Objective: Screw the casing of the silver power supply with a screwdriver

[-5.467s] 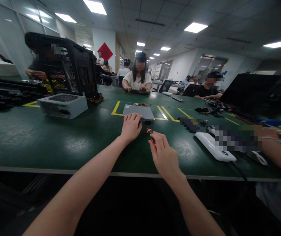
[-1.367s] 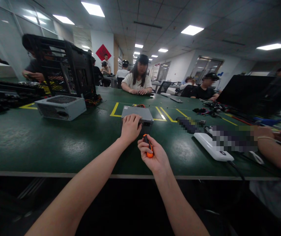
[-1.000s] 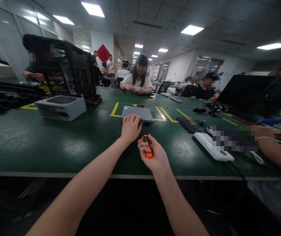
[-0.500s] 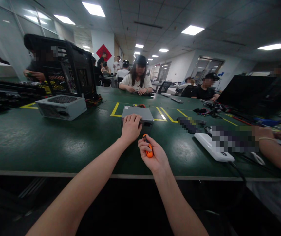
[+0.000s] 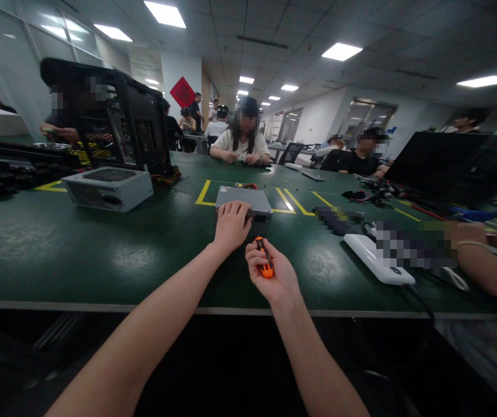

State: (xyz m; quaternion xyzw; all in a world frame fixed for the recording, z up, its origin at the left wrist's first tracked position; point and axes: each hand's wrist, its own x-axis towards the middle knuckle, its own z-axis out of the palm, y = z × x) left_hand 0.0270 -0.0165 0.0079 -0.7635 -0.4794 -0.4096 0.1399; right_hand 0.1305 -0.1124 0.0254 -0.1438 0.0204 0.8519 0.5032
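Note:
A flat grey metal box (image 5: pixel 244 200) lies on the green table (image 5: pixel 57 243) in front of me. My left hand (image 5: pixel 231 226) lies over its near left corner, fingers curled on the top and pressing it down. My right hand (image 5: pixel 270 272) is closed round an orange and black screwdriver (image 5: pixel 266 260), whose handle points toward me and whose tip aims at the box's near face. The tip is hidden behind my fingers.
A grey power supply (image 5: pixel 107 186) and an open black computer case (image 5: pixel 113 119) stand at the left. A white device (image 5: pixel 379 258) and a co-worker's forearm (image 5: pixel 487 272) lie at the right, with cables and tools (image 5: pixel 379 194) behind. Several people sit across the table.
Over the last second my right hand has turned the screwdriver slightly in place. Five seconds ago it held the tool from above with fingertips; now it grips the handle in the fist.

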